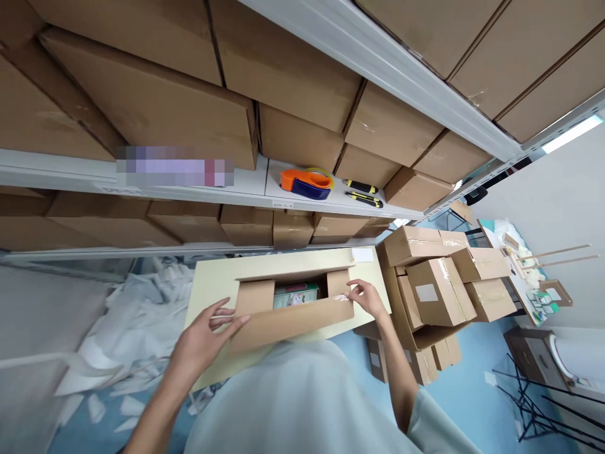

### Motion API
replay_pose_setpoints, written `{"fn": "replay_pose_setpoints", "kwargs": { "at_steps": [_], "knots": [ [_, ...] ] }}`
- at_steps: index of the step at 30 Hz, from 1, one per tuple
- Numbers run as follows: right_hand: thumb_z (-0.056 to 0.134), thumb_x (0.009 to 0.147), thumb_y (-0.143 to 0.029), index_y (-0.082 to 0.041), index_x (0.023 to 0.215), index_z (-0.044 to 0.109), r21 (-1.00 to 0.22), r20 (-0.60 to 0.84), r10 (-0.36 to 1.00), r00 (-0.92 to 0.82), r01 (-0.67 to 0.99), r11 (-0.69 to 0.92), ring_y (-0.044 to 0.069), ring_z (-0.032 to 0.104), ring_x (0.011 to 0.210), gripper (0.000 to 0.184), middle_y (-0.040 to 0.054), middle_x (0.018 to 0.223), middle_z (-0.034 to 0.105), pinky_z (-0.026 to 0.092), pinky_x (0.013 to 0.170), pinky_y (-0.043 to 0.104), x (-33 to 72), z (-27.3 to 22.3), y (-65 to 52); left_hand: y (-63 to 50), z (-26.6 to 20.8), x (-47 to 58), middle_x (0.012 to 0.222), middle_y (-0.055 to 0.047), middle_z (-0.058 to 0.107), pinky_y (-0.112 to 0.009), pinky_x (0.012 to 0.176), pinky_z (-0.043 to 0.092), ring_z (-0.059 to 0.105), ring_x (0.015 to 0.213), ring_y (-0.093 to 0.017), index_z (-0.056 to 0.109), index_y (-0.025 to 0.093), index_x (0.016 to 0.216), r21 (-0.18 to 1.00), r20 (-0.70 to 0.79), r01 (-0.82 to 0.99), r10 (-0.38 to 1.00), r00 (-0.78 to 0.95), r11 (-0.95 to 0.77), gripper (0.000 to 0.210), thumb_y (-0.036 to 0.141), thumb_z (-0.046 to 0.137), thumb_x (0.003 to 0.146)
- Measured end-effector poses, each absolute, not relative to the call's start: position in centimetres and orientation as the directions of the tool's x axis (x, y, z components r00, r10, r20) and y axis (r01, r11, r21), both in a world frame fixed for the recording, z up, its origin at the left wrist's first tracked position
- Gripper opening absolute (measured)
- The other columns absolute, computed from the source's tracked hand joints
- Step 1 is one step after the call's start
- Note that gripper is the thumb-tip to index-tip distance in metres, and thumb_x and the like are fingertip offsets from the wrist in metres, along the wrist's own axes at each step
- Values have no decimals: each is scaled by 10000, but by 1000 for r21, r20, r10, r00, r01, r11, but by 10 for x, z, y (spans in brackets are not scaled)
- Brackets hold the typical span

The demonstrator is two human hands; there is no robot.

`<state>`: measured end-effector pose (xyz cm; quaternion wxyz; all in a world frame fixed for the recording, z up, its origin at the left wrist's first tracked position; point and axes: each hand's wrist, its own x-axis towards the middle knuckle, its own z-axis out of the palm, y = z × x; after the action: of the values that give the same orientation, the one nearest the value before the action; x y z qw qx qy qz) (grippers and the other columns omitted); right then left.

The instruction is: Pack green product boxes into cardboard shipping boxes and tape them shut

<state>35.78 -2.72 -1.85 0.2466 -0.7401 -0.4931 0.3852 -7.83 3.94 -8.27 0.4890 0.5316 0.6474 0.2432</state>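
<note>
A cardboard box sits on the pale yellow table in front of me, its end flaps folded inward and a long flap folded toward me. Through the gap shows a green and white printed package inside. At the box's left end rests my left hand, thumb and fingers apart, the thumb lying on the near flap. My right hand is closed in a pinch at the right corner of that flap, beside a shiny bit of tape. The far flap stands partly raised.
An orange and blue tape dispenser and two yellow-black utility knives lie on the shelf ahead. Cartons fill the shelves. Stacked boxes stand to my right. White packing scraps are heaped at left. A white label lies on the table.
</note>
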Motion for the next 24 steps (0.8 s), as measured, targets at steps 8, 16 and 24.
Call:
{"fn": "replay_pose_setpoints", "kwargs": {
  "at_steps": [8, 16, 24],
  "knots": [
    [876, 890, -345, -371, 1667, 414, -617, -48, 993, 106, 779, -113, 308, 688, 1300, 905, 131, 1586, 502, 633, 1072, 510, 355, -21, 8, 63, -56, -57, 1791, -160, 332, -642, 1246, 499, 513, 1548, -467, 415, 295, 1699, 741, 71, 652, 985, 159, -159, 859, 553, 622, 906],
    [710, 1036, -533, -272, 1227, 775, -777, -23, 996, 85, 626, -71, 313, 661, 1352, 331, 152, 1511, 594, 588, 1115, 483, 368, -27, -19, 48, -54, -64, 1477, -138, 672, -507, 1220, 522, 660, 1381, -358, 661, 261, 1370, 777, -105, 626, 970, 219, -57, 585, 643, 586, 933],
    [701, 983, -616, -262, 1294, 670, -858, -235, 957, 169, 427, -286, 295, 648, 1303, 472, 147, 1454, 647, 611, 1034, 427, 351, -42, -22, 43, -66, -53, 1412, -132, 646, -480, 1079, 619, 693, 1249, -311, 690, 240, 1204, 883, -292, 403, 954, 69, 241, 655, 740, 741, 784]
  ]
}}
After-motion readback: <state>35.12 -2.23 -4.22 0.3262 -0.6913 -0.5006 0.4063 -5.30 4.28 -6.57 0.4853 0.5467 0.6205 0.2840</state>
